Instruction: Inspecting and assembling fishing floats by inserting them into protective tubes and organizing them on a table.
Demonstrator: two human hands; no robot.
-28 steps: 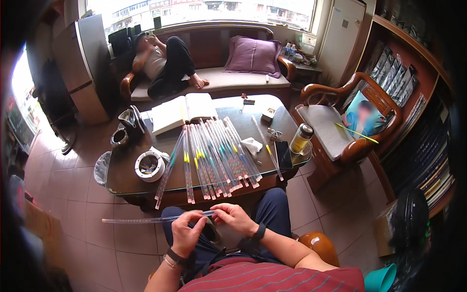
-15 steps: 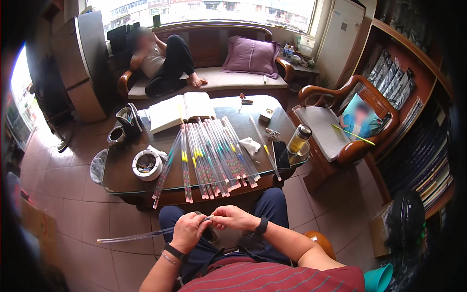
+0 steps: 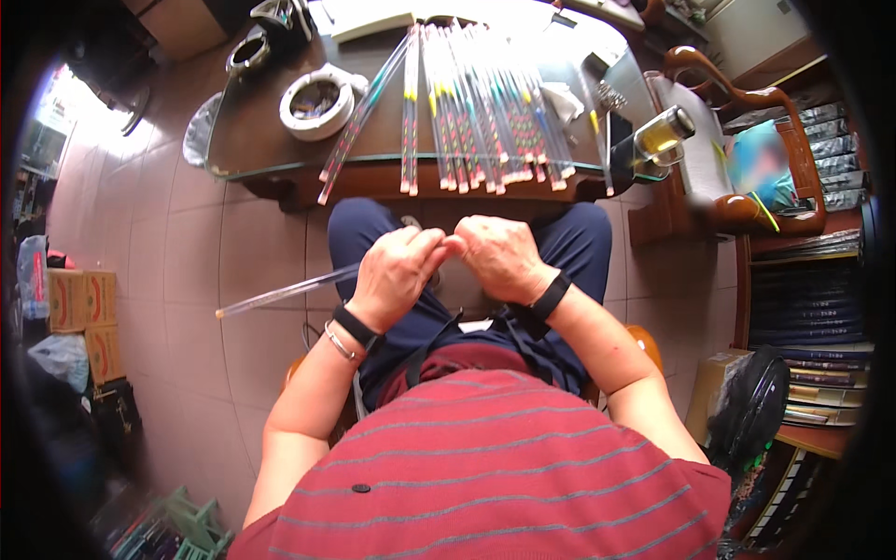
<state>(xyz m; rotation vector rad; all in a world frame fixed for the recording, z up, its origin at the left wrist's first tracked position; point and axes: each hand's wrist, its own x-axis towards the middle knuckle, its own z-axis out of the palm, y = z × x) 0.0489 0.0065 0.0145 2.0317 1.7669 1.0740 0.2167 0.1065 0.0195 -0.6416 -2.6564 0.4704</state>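
A long, slender clear plastic tube (image 3: 285,292) with a tan tip at its far left end slants out from my left hand (image 3: 397,269). The fingers of that hand are closed round the tube above my lap. My right hand (image 3: 499,257) is closed too, its fingertips meeting those of the left; what they pinch is hidden behind the knuckles. Beyond my knees, several clear tubes (image 3: 476,121) with pink ends and coloured rods inside lie side by side on the glass-topped table, their near ends jutting over its edge.
On the dark table (image 3: 238,140) stand a white round ashtray (image 3: 315,105), a dark cup (image 3: 248,54), a phone (image 3: 620,138) and a glass bottle (image 3: 661,133) of yellow liquid. A wooden armchair (image 3: 686,140) is at right. Cardboard boxes (image 3: 84,303) are stacked at left.
The view has tipped down, so the table sits higher in the picture. My right hand has turned its back upward, and my hands are pressed together at the fingertips. The tube stays in my left hand.
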